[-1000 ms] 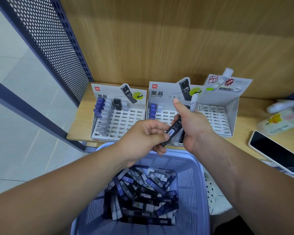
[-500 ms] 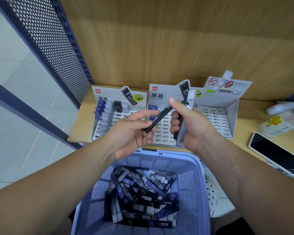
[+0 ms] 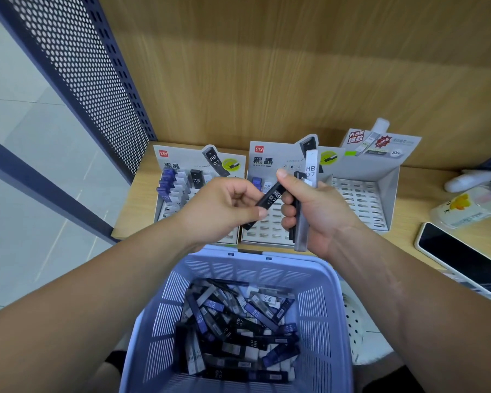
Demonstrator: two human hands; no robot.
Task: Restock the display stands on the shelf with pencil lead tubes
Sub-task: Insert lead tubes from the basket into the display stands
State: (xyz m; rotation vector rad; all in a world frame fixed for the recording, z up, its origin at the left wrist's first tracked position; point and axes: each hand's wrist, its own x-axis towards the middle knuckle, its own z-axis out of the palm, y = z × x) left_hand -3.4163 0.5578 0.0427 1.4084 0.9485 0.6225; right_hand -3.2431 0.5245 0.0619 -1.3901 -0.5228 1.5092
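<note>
Black lead tube [image 3: 268,201] was drawn closer to the right hand [image 3: 321,217] than half a second earlier, pinched by the left hand [image 3: 219,211], top end pressed under the right thumb, grey tubes [image 3: 310,171] gripped upright in the right hand, all held before the middle display stand [image 3: 267,226], above the basket [image 3: 309,307].

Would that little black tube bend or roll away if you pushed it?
Probably stiff: the black tube looks straight in the left hand's pinch. Its flat-looking faces suggest sliding, not rolling. Likely light, since fingertips alone hold it.
</note>
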